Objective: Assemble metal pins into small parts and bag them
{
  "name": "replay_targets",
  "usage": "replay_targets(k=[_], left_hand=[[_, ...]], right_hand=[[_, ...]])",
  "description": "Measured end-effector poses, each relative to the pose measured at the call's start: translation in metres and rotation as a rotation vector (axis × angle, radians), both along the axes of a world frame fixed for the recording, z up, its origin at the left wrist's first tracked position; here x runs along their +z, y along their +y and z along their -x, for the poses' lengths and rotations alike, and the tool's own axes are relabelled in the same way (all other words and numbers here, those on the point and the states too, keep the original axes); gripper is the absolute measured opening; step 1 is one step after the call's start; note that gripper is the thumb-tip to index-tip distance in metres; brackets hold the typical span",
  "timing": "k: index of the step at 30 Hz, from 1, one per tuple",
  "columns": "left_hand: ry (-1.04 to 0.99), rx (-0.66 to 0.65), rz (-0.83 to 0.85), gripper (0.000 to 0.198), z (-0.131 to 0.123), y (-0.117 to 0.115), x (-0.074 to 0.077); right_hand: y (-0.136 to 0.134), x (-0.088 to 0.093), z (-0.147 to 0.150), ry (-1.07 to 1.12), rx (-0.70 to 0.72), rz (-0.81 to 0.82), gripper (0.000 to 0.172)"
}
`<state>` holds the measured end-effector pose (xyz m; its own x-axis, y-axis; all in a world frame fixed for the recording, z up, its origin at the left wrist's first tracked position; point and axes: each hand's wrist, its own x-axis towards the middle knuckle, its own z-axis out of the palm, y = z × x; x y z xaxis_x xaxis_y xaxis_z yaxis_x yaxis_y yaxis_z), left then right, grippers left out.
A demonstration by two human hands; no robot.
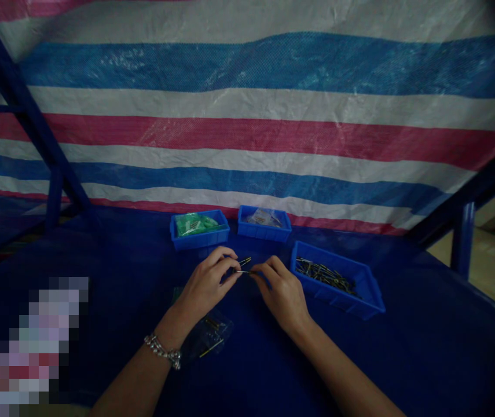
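Observation:
My left hand [212, 278] and my right hand [282, 292] meet over the blue table, both with fingers pinched. Between the fingertips runs a thin silvery rod [242, 271], its left end at my left fingers and its right end at my right fingers. Just behind it a black-and-gold pen-like piece [244, 262] shows past my left fingertips; whether it is held or lies on the table I cannot tell. Under my left wrist lies a clear plastic bag [221, 324] with dark and gold slim pieces in or on it, partly hidden by the arm.
Right of my hands stands a blue bin [371, 289] with many slim black-and-gold pieces. Farther back are a blue bin [201, 238] with green packets and another blue bin [267, 232] with clear bags. A striped tarp [247, 139] hangs behind, between blue frame posts [39, 127].

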<state>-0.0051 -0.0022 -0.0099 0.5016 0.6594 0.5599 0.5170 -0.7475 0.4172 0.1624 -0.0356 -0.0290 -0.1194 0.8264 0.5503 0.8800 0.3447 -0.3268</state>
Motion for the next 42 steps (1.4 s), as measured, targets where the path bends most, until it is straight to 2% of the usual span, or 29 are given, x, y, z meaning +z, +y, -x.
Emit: replay_targets(k=[42], left_hand=[[0.018, 0.041, -0.002, 0.005, -0.0016, -0.0012, 0.0011]], right_hand=[[0.0003, -0.0005, -0.0006, 0.026, 0.020, -0.039, 0.013]])
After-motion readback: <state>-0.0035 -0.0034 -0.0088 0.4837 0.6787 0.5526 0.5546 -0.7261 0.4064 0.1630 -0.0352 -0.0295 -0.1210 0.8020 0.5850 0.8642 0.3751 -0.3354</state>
